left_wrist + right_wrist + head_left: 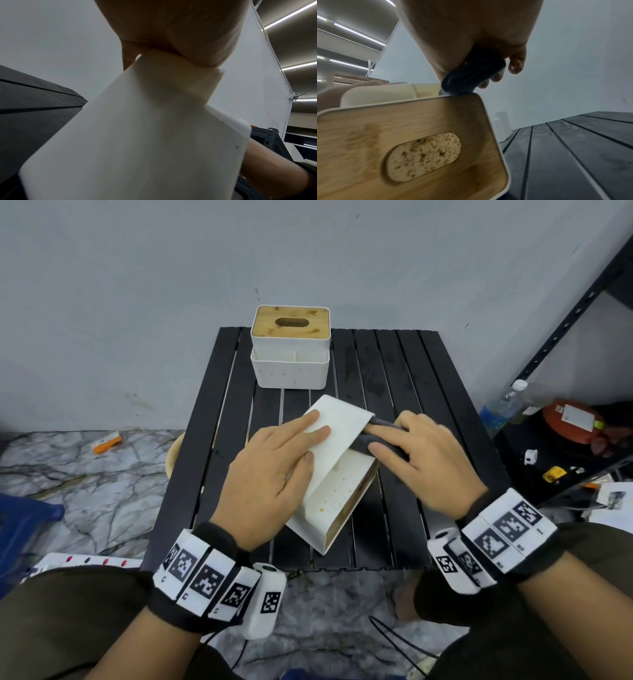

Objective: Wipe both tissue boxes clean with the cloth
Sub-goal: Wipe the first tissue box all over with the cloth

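Note:
One white tissue box (339, 487) lies tipped on its side in the middle of the black slatted table (394, 364), its bamboo lid (402, 135) facing right. Yellowish specks dot its upturned side. My left hand (284, 453) presses on its upper face with straight fingers, and the palm (171, 33) sits over the box (137, 135) edge. My right hand (411, 446) grips a bunched dark grey cloth (380, 440) and holds it against the box near its far right edge. The cloth (474, 73) touches the lid's rim. The second tissue box (290, 364) stands upright at the table's back edge.
A grey wall rises right behind the table. A black metal shelf (565, 330) stands to the right, with a plastic bottle (503, 405) and a red object (572, 419) on it. On the marble floor lie a power strip (85, 559) and an orange item (108, 441).

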